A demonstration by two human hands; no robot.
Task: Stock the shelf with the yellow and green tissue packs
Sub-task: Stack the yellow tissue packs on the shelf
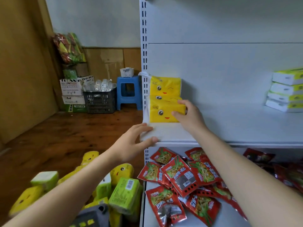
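Tissue packs look light, soft and slick-wrapped to me: in the head view, mid-frame, my right hand (188, 117) grips the front yellow pack (162, 111) by its right end on the shelf (246, 128), left hand (131, 145) open on the shelf edge, spare packs (124, 192) lower left.

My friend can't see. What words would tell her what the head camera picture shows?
The right hand presses on yellow tissue packs stacked at the left end of a white shelf, while the left hand touches the shelf's front corner. More yellow and green packs lie below; red snack packets fill the lower shelf.
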